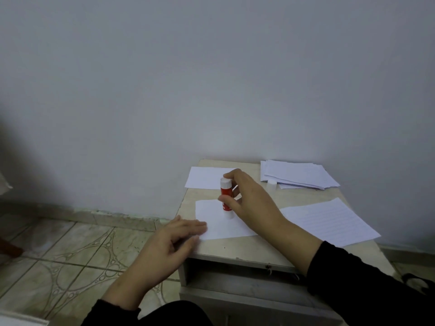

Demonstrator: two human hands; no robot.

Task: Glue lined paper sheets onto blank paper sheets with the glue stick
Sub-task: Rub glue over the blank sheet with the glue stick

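I am gripping the glue stick [225,196] in my right hand [247,198], rubbing the blank sheet [223,228], while my flat, open left hand [171,241] is pinning its near-left corner steady.

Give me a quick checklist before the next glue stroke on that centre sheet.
1. Glue stick held: ok, right hand grips it, its lower end on the blank sheet.
2. Sheet pinned: ok, left hand presses flat on its near-left corner.
3. Cap off: the small white piece by the paper stack may be it; cannot tell.
4. Lined sheet ready: ok, lying flat to the right.
5. Glue coverage so far: cannot tell.
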